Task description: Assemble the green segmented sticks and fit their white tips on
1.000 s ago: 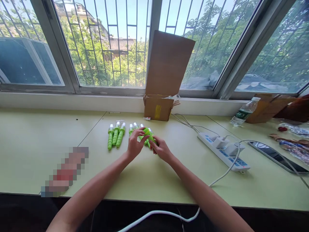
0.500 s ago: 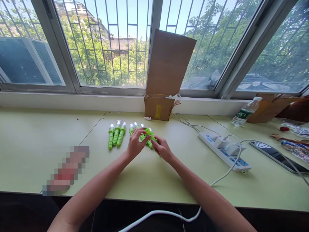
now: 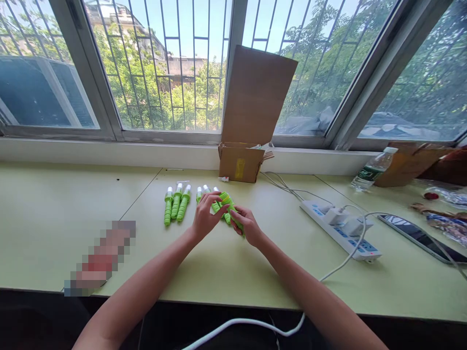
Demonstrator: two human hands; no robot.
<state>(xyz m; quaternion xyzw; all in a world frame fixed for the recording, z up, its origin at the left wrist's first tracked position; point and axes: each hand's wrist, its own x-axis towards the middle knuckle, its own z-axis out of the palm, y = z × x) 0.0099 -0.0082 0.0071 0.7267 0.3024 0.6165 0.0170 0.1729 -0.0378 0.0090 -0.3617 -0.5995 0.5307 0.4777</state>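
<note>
Held green piece [image 3: 228, 202]: in both hands, in front of the cardboard box, over the near side of the loose green parts. Change in the last second: more of its narrow body now shows below the right hand's fingers, and a yellowish band shows near the ringed end. Reads to me as the piece being turned or shifted within the grip; work on it looks unfinished, as neither hand has let go.

Long axis runs diagonally: ringed end points away and left, narrow end back toward the person and right. Tilt off the table [image 3: 219, 270]: can't tell.

Left hand [image 3: 205, 216]: thumb and fingers in a narrow curl on the ringed end. Right hand [image 3: 250, 226]: closed round the body, thumb along it (fingertips underneath mostly hidden).

Outward: three green parts with clear tips [image 3: 176, 200] lie to the left, tips toward the window. More green parts [image 3: 216, 207] sit behind the hands, partly covered, count unclear. Beyond them, the cardboard box [image 3: 239, 164], lid up. Right side: power strip [image 3: 340, 232], then phone [image 3: 419, 236], with a bottle [image 3: 371, 171] farther back.
</note>
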